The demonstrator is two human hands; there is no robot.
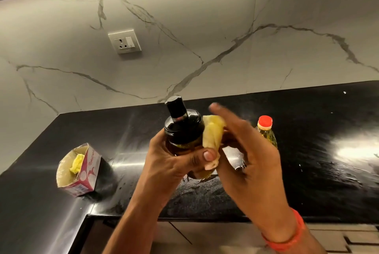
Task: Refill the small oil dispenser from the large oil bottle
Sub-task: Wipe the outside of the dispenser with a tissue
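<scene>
two hands meet above the black counter (307, 130). the left hand (174, 163) wraps around the small oil dispenser (183, 130), lifted off the counter, black cap on. the right hand (246, 151), fingers loosely spread, presses a yellowed tissue (212, 132) to its side. the large oil bottle (266, 130) stands just behind, red cap on. a tissue box (78, 169) sits left.

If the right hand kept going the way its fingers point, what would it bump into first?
Probably the yellowish tissue that the right hand presses on the small oil dispenser, held by the left hand. Past that, the marble wall, though depth is hard to judge.
</scene>
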